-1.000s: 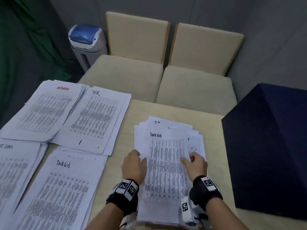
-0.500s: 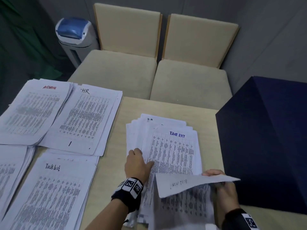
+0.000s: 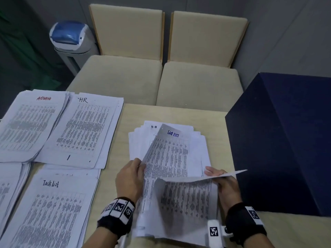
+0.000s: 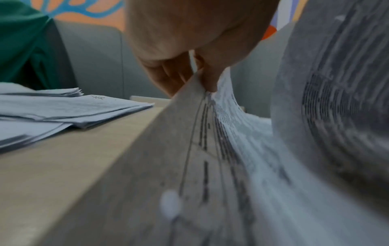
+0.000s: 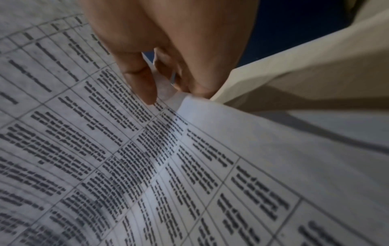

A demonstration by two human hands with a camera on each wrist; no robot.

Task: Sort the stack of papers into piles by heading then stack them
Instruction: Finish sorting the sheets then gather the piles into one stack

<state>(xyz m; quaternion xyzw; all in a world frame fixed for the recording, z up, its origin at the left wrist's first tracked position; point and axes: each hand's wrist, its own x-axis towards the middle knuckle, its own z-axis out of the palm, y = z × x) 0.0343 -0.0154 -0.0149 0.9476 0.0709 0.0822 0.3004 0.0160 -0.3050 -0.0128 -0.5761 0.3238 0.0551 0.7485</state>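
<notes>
The left hand sits knuckles-up at the left edge of the unsorted stack, its thumb and fingers pinching the side of a sheet headed "Task List" in blue, whose left edge is lifted and curled upward; the left wrist view shows the fingers closed on that paper edge. The right hand is lower and to the right, palm turned inward, thumb on top, gripping a second sheet that is peeled back toward the person and bent over so its far corner points right; in the right wrist view the thumb presses the printed side against the fingers behind it. Both wrists wear black bands with square markers. The stack lies fanned on the wooden table, near its right side, just beside a dark blue box. To the left lie sorted piles: one headed "Task List" nearest, "HR" beyond it, "ADMIN" further left, and another pile cut off at the frame edge. Beyond the table stand two beige chairs and a bin with a blue lid
</notes>
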